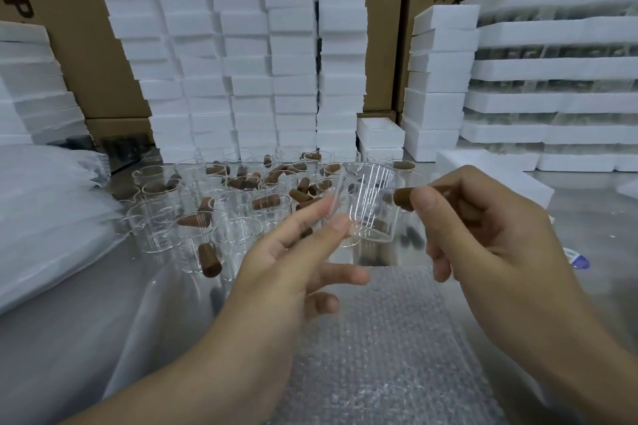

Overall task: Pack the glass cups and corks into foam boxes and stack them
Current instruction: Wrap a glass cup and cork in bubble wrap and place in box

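Note:
My left hand [293, 262] holds a clear glass cup [371, 203] by its lower edge, pinched between thumb and forefinger, tilted with its mouth toward the right. My right hand [483, 217] grips a brown cork [404, 198] between thumb and forefinger, its end right at the cup's rim. Behind the hands, several more glass cups [193, 228] stand on the table with brown corks [210, 264] scattered in and among them. An open foam box [379, 133] sits at the back, right of centre.
A sheet of bubble wrap [379, 355] covers the table in front of me. Tall stacks of white foam boxes [241, 62] fill the back, with more stacks [552, 79] on the right. Cardboard cartons [103, 62] stand behind. A plastic bag [45, 217] lies on the left.

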The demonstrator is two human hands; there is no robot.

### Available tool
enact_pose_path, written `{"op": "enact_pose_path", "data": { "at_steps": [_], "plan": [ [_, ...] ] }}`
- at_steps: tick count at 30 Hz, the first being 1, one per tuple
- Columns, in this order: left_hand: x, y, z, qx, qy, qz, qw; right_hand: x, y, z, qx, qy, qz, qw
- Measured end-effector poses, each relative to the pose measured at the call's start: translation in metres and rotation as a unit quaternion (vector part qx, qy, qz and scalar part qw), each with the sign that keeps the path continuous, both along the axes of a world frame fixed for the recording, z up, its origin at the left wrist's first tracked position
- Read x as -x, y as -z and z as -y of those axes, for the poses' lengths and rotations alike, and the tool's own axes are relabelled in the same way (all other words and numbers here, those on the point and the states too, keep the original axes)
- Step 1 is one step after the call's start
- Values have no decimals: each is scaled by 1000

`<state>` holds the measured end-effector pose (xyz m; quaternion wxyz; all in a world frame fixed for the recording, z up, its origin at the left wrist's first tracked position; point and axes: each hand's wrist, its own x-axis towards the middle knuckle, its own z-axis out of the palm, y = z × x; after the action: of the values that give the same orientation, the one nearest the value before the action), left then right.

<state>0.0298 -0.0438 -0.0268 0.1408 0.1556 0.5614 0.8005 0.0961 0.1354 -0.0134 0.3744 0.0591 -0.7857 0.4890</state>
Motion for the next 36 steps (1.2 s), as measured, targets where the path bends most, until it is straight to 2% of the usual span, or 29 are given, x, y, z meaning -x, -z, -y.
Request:
{"op": "enact_pose_path", "data": {
  "at_steps": [3, 7, 13, 17, 22, 30, 36],
  "plan": [
    [-2, 0, -1, -24, 41, 73, 996, 0, 3, 4, -26, -3, 9, 1000],
    [-6, -1, 0, -82, 95, 156, 980, 4, 12, 4, -109, 47, 7, 993],
    [-10, -3, -1, -95, 171, 192, 962, 7, 16, 1, -133, 55, -12, 990],
    [-11, -2, -1, -89, 132, 179, 971, 5, 15, -1, -188, 80, -29, 978],
    [-12, -4, 1, -54, 140, 113, 982, 4, 17, 0, -246, 96, -57, 963],
    [-13, -6, -1, -77, 161, 150, 972, 5, 17, -3, -227, 80, -22, 970],
    [-13, -3, -4, -16, 104, 131, 986, 3, 14, 0, -247, 112, -41, 962]
  ]
}}
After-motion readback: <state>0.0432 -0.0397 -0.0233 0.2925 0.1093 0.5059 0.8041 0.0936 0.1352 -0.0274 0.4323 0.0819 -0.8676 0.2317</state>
